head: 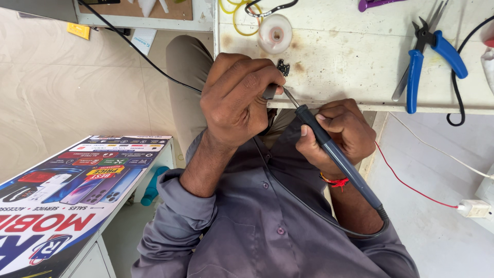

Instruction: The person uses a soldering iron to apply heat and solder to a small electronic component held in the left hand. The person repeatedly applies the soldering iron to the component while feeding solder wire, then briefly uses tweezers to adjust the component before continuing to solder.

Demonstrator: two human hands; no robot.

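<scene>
My left hand (234,98) is closed at the front edge of the white workbench (350,56), pinching a small grey piece (270,91) between thumb and fingers. My right hand (342,135) grips a dark grey soldering iron (334,154) like a pen. Its metal tip (289,96) points up-left and meets the grey piece at my left fingertips. The iron's cord loops down over my grey shirt. A small black part (282,67) lies on the bench just above my left hand.
Blue-handled pliers (415,77) lie on the bench at right, beside a black cable (458,98). A translucent tape roll (275,33) and yellow wire (236,20) sit at the back. A white plug (474,208) with a red wire rests lower right. A printed poster board (67,201) stands at left.
</scene>
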